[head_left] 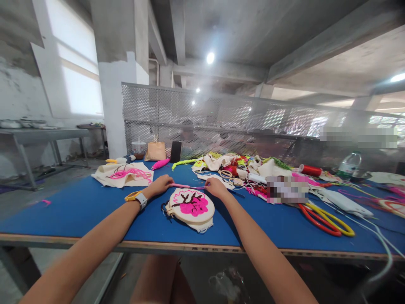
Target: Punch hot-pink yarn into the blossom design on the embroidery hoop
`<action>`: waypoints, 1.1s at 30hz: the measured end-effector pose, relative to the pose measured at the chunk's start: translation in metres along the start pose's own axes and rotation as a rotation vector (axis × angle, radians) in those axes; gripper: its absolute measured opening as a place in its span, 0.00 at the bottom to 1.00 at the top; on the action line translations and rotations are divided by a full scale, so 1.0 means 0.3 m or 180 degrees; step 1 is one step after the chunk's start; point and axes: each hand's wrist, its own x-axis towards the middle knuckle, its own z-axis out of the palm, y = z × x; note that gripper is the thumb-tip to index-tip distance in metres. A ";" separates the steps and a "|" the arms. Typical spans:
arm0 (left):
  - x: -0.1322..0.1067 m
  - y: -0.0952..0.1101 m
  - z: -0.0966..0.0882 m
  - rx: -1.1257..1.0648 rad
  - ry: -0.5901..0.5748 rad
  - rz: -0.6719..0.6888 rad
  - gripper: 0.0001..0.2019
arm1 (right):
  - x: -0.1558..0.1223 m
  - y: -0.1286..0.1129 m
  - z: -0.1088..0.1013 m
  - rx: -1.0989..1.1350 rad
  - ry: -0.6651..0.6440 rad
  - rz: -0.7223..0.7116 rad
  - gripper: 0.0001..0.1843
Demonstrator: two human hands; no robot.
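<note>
My left hand (162, 185) is closed around the end of a pink-handled punch needle (181, 185), held level just above the table. At its thin metal tip, my right hand (215, 186) pinches a strand of pink yarn (202, 187). Just below both hands lies an embroidery hoop (190, 213) with cream cloth. Its design has a dark brown branch, a filled patch of bright pink and a pink outline at upper left. The cloth's frayed edge sticks out at the front, and dark yarn hangs at the hoop's left side.
Cream cloth with pink yarn (123, 174) lies at left, near a pink yarn bundle (160, 164). A heap of yarn and cloth (234, 164) fills the back right. Red and yellow rings (329, 221), a white power strip (346, 202) and a bottle (349, 164) are at right. A perforated metal screen (205, 105) stands behind.
</note>
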 end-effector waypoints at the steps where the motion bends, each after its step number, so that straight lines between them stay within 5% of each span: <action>1: 0.000 0.000 0.001 0.0002 0.0003 0.0008 0.12 | -0.001 -0.002 0.003 0.0006 0.0020 -0.0042 0.13; 11: 0.013 0.028 -0.007 -0.0015 0.0172 0.0226 0.11 | 0.002 -0.044 0.041 0.0201 -0.0011 -0.0616 0.12; 33: 0.009 0.004 -0.024 -0.0125 0.0254 0.0356 0.11 | -0.004 -0.065 0.029 0.0436 -0.0097 -0.0823 0.12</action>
